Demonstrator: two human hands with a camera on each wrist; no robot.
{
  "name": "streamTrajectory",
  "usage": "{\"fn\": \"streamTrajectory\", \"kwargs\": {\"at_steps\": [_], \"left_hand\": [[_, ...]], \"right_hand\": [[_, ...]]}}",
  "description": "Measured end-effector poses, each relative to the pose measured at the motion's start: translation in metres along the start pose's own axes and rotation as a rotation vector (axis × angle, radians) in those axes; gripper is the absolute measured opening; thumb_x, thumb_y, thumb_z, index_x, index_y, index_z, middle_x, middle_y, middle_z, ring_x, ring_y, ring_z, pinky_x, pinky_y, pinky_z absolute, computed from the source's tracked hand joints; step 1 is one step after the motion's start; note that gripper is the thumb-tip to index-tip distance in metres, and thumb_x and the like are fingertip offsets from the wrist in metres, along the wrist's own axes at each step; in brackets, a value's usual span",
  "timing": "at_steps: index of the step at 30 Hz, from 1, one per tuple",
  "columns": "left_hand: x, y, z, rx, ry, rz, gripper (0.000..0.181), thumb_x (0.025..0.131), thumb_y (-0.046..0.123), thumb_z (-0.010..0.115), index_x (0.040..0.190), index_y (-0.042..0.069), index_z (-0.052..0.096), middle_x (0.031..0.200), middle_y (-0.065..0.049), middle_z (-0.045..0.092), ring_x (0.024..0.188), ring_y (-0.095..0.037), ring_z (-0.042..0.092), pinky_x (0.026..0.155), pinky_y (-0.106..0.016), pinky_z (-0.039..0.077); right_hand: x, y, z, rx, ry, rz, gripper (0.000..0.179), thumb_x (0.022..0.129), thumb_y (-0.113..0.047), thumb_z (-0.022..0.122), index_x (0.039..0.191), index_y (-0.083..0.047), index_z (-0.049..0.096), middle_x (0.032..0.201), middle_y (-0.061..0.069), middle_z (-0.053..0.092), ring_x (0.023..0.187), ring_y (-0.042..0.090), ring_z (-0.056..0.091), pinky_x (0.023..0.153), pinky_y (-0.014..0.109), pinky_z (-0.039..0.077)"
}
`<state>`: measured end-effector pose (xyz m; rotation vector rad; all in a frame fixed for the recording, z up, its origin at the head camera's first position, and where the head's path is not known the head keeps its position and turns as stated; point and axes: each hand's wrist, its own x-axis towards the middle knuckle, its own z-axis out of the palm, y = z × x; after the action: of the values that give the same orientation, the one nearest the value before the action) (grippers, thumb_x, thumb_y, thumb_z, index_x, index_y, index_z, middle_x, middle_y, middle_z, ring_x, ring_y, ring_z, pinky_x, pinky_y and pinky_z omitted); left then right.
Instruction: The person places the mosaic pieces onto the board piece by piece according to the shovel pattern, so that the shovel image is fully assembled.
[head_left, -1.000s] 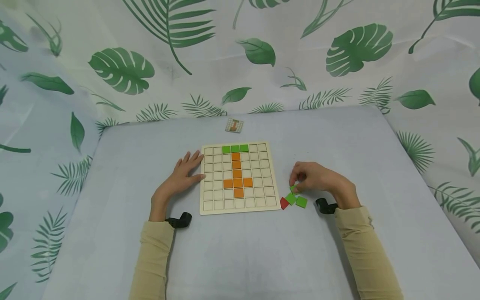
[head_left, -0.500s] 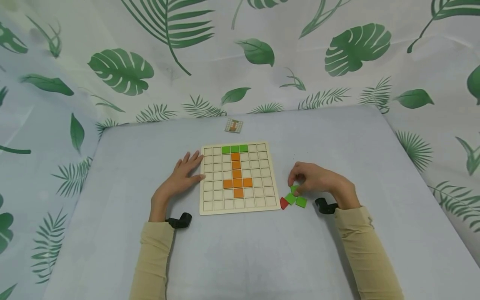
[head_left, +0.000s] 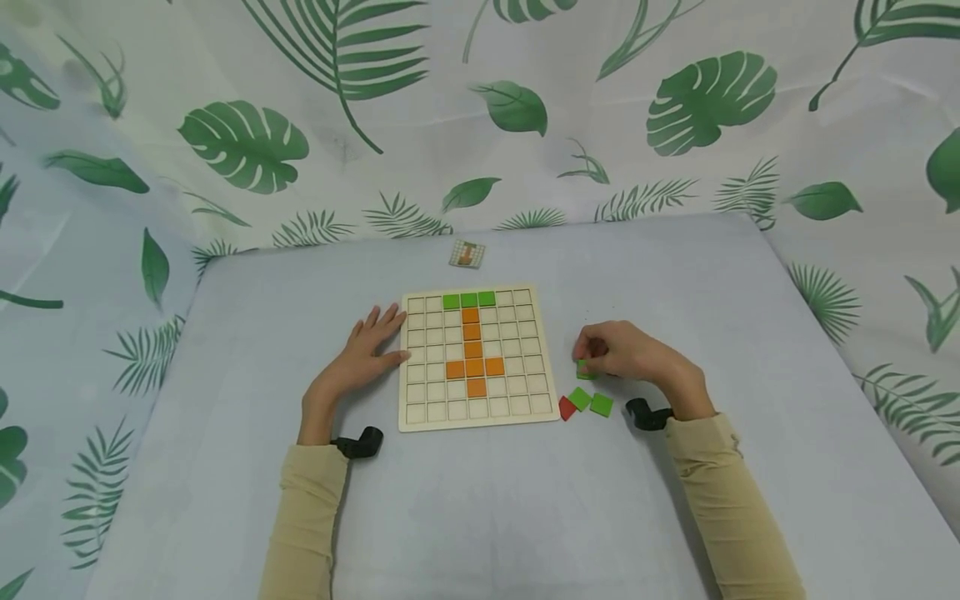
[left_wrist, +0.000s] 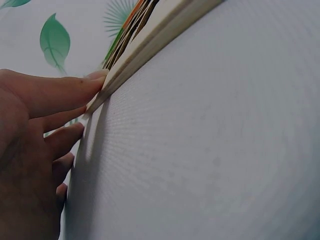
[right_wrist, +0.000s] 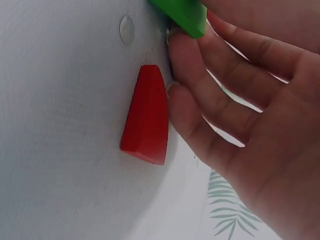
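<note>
A pale gridded board (head_left: 517, 400) lies mid-table, with orange tiles (head_left: 474, 367) forming a cross-like column below a row of green tiles (head_left: 468, 300). My left hand (head_left: 367, 350) touches the board's left edge, fingers spread; in the left wrist view its thumb (left_wrist: 75, 92) meets that edge. To the right of the board, my right hand (head_left: 630, 350) pinches a green tile (head_left: 583, 371) between thumb and fingers. Closer to me lie two loose green tiles (head_left: 601, 405) and a red piece (head_left: 567, 408) by the board's corner. The right wrist view shows a red piece (right_wrist: 147, 117) near my fingertips.
A small card (head_left: 467, 253) with a printed grid pattern lies behind the board. Leaf-print cloth (head_left: 480, 150) hangs around the back and sides of the white-covered table (head_left: 480, 517). Each wrist carries a black camera.
My right hand has moved slightly away from me with the green tile, leaving the other loose tiles in place. The left hand stays at the board's edge.
</note>
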<state>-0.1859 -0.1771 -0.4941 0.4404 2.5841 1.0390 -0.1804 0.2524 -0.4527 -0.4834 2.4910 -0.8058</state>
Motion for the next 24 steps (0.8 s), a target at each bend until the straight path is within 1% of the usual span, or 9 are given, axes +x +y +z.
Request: {"fn": "streamTrajectory", "kwargs": {"at_steps": [5, 8, 13, 17, 21, 24], "left_hand": [[0.001, -0.001, 0.001, 0.005, -0.003, -0.014, 0.074, 0.103, 0.025, 0.062, 0.164, 0.006, 0.025, 0.173, -0.012, 0.011, 0.161, -0.034, -0.006, 0.130, -0.051, -0.008], [0.001, -0.002, 0.001, 0.008, -0.005, -0.025, 0.074, 0.103, 0.026, 0.061, 0.164, 0.008, 0.024, 0.173, -0.011, 0.011, 0.161, -0.032, -0.006, 0.130, -0.050, -0.008], [0.001, -0.001, 0.000, 0.003, -0.002, -0.021, 0.074, 0.103, 0.026, 0.062, 0.164, 0.006, 0.024, 0.173, -0.013, 0.011, 0.161, -0.034, -0.006, 0.130, -0.051, -0.008], [0.001, -0.001, 0.000, 0.003, 0.002, -0.018, 0.074, 0.103, 0.026, 0.062, 0.164, 0.006, 0.025, 0.173, -0.013, 0.011, 0.161, -0.035, -0.006, 0.130, -0.051, -0.009], [0.000, -0.002, 0.000, 0.003, 0.002, -0.017, 0.074, 0.103, 0.026, 0.062, 0.164, 0.006, 0.025, 0.173, -0.014, 0.011, 0.161, -0.035, -0.005, 0.130, -0.052, -0.009], [0.000, -0.001, 0.000, -0.001, 0.002, -0.016, 0.074, 0.103, 0.025, 0.062, 0.163, 0.005, 0.025, 0.173, -0.014, 0.011, 0.161, -0.035, -0.005, 0.130, -0.052, -0.008]], "right_hand": [[0.000, -0.003, -0.001, 0.050, 0.007, 0.009, 0.015, 0.097, -0.005, 0.065, 0.108, -0.009, 0.074, 0.094, 0.004, 0.071, 0.080, 0.019, 0.058, 0.066, 0.031, 0.051], [-0.001, -0.004, -0.001, 0.066, 0.026, 0.002, 0.015, 0.098, -0.007, 0.065, 0.110, -0.009, 0.074, 0.095, 0.005, 0.070, 0.078, 0.018, 0.058, 0.061, 0.030, 0.050], [-0.002, -0.007, -0.002, 0.069, 0.046, -0.021, 0.018, 0.100, -0.011, 0.065, 0.115, -0.011, 0.074, 0.096, 0.004, 0.072, 0.078, 0.018, 0.062, 0.058, 0.029, 0.049], [-0.002, -0.009, -0.001, 0.090, 0.041, -0.018, 0.016, 0.100, -0.011, 0.064, 0.113, -0.013, 0.075, 0.097, 0.003, 0.073, 0.082, 0.020, 0.066, 0.060, 0.029, 0.051], [-0.001, -0.011, 0.000, 0.130, 0.021, 0.002, 0.017, 0.100, -0.010, 0.061, 0.110, -0.015, 0.075, 0.094, 0.005, 0.073, 0.081, 0.022, 0.066, 0.053, 0.028, 0.047], [-0.001, -0.013, 0.002, 0.165, 0.007, 0.011, 0.019, 0.100, -0.010, 0.060, 0.113, -0.015, 0.074, 0.092, 0.006, 0.072, 0.079, 0.024, 0.063, 0.050, 0.027, 0.043]]}}
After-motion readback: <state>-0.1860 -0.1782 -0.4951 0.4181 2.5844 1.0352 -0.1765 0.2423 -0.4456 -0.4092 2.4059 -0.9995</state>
